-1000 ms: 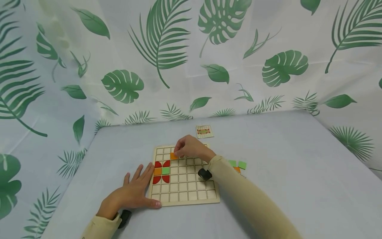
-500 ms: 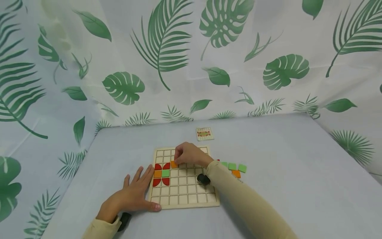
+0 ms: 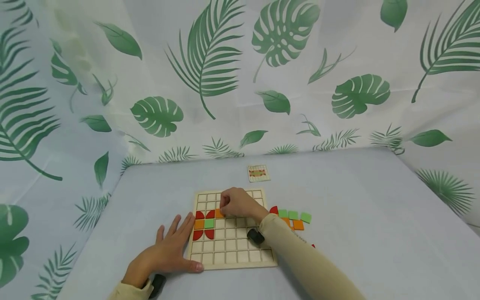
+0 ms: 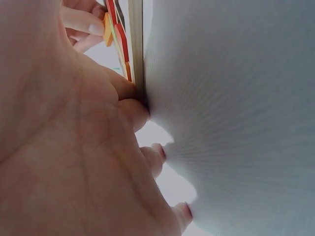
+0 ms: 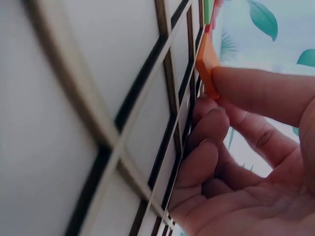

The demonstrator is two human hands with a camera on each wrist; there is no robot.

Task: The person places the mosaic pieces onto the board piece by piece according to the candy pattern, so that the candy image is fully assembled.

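My right hand [image 3: 241, 203] pinches an orange square tile [image 3: 219, 213] between thumb and fingers, over the gridded wooden board [image 3: 232, 266]. In the right wrist view that orange tile [image 5: 206, 64] is tilted against the grid. It lies just right of a red quarter-round piece [image 3: 210, 214] in the same row. Around an orange square and a green square tile [image 3: 208, 223] sit several red quarter-rounds on the board's left side. My left hand [image 3: 166, 252] is spread flat, its fingers and thumb touching the board's left edge [image 4: 137, 49].
Right of the board, partly behind the right forearm, lie several loose tiles: green squares [image 3: 293, 215], orange squares [image 3: 298, 225] and red pieces [image 3: 274, 209]. A small pattern card [image 3: 258, 173] lies beyond the board. A leaf-printed cloth [image 3: 232, 83] hangs behind the table.
My right hand has brought the orange tile nearer me, from an upper row down to the row of the upper red pieces. The left hand stays at the board's edge.
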